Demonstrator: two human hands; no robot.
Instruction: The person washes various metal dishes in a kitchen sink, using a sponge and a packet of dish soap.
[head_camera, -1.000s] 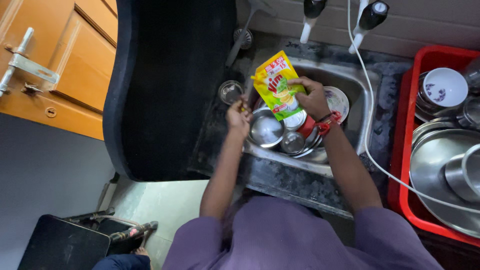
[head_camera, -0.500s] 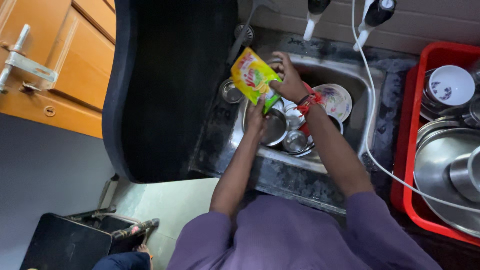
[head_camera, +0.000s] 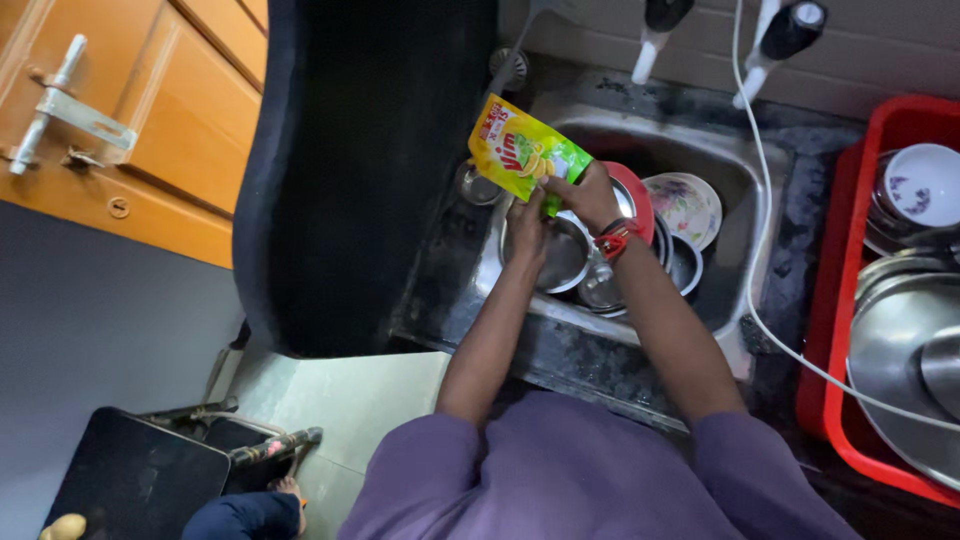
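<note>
Pouch (head_camera: 525, 155) now lifted left, clear of the sink (head_camera: 740, 170); your right hand (head_camera: 590, 195) grips its bottom corner, left hand (head_camera: 527, 228) curled at the spout beneath, over steel bowls (head_camera: 565, 260).

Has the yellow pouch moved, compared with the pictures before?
Yes. The yellow pouch in the right hand has shifted left, from over the middle of the sink toward its left rim, nearer the black countertop.

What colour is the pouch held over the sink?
Yellow with a green end, the pouch shows best in the head view, gripped by the right hand.
</note>
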